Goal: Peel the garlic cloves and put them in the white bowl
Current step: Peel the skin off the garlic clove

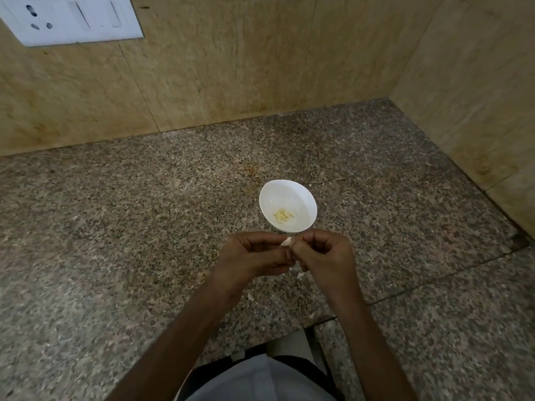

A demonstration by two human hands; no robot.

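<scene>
Past our grey garment (254, 380), our left hand (252, 253) and right hand (327, 251) meet above the granite counter (115, 212). Their curled fingertips pinch one garlic clove (286, 241), its pale tip poking out between them. Just beyond sits the white bowl (270, 198), holding peeled cloves (283, 215).

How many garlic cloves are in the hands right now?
1: a garlic clove pinched between the left hand and right hand, near the white bowl. Others may hide in the palms.
</scene>
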